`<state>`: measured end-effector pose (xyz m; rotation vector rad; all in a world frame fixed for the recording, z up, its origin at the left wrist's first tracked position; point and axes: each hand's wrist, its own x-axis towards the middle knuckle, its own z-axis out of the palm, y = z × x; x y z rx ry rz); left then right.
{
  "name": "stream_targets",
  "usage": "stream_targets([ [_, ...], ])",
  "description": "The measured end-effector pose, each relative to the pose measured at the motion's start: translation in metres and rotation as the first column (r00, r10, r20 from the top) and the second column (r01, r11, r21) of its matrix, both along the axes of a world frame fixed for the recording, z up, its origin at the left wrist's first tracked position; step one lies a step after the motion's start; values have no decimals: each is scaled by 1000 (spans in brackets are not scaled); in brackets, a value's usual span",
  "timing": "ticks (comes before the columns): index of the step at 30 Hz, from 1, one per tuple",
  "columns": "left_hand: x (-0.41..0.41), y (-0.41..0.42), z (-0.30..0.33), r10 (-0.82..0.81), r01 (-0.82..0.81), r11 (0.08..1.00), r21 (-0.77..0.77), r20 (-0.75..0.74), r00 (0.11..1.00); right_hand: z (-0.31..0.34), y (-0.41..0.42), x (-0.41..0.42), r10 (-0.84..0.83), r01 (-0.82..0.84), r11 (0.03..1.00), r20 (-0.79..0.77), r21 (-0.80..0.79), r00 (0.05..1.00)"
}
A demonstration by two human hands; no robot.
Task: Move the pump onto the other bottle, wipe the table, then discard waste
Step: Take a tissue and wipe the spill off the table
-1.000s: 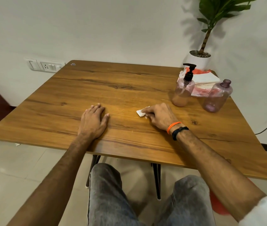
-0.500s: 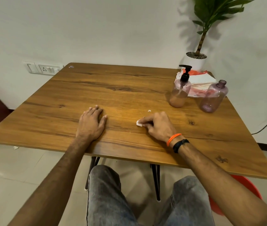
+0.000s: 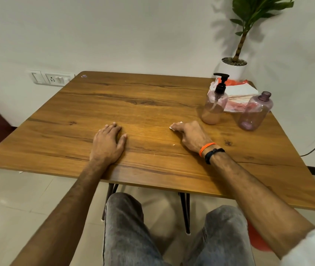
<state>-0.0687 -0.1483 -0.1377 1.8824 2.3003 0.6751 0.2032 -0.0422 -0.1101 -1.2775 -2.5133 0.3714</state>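
Nearest, the left hand lies flat and open on the wooden table, palm down, holding nothing. The right hand, wearing an orange band and a black band at the wrist, presses a small white tissue against the tabletop under its fingertips; only a corner of the tissue shows past the fingers. A tiny white crumb lies just beside that hand. Compared with half a second ago, the right hand and tissue have slid farther from the table's near edge, toward the bottles, while the left hand has stayed put. Farther back on the right, the pump bottle stands upright, its black pump screwed on, with tan liquid filling roughly its lower half. Beside it, apart, the open-necked pink bottle holds only a little residue at the bottom. Behind both lies a tissue packet, and beyond it a potted plant.
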Motion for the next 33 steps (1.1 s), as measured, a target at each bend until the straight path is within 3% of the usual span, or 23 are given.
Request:
stream_targets([
  [4,1,0,1,4,-4,1000,-3,-8,1000,6,-36,4,155,-155,988,-40,2,987],
  [7,1,0,0,8,-8,1000,-1,-14,1000,8,-59,16,238,-254,962,-154,-95,959],
  [11,1,0,0,9,-9,1000,-7,-16,1000,13,-48,22,-43,10,995,-351,-97,935],
  [13,1,0,0,12,-12,1000,-6,-18,1000,13,-38,19,-98,84,995,-276,-61,956],
  [15,1,-1,0,13,-13,1000,-4,-22,1000,11,-36,15,-60,54,997,-147,-47,987],
  [18,1,-1,-1,14,-14,1000,-4,-22,1000,7,-45,10,34,-38,998,-79,-56,996],
  [27,2,-3,0,11,-11,1000,-7,-22,1000,13,-102,6,253,-259,963,-81,-80,964],
  [33,5,-4,6,5,-5,1000,-9,-12,1000,16,-122,0,186,-194,978,-103,-72,977],
])
